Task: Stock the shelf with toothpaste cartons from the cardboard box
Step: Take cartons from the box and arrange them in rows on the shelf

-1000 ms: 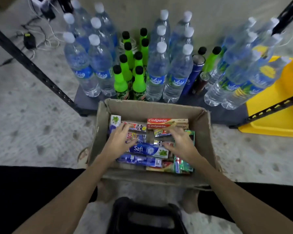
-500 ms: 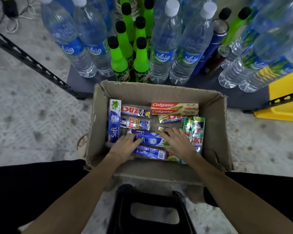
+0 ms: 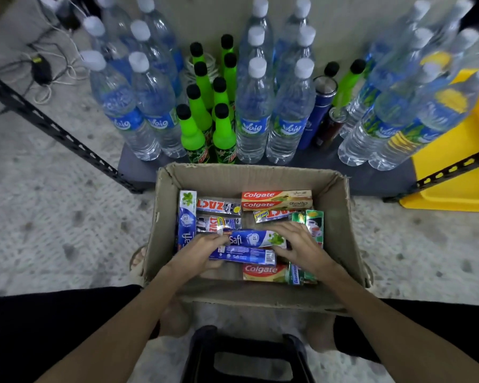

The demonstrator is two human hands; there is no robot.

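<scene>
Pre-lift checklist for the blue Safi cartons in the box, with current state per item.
1. Left hand on the left end of the top Safi carton: ok, fingers touch it.
2. Right hand on the carton's right end: ok, fingers lie over it.
3. Firm grip closed around the carton: cannot tell, fingertips partly hidden.
4. Second Safi carton beneath, coming along or staying: cannot tell.
5. Lift path out of the cardboard box: ok, top open, nothing above the hands.
6. Free spot on the shelf: not ok in view, water bottles and green bottles fill the visible board except its front edge.
</scene>
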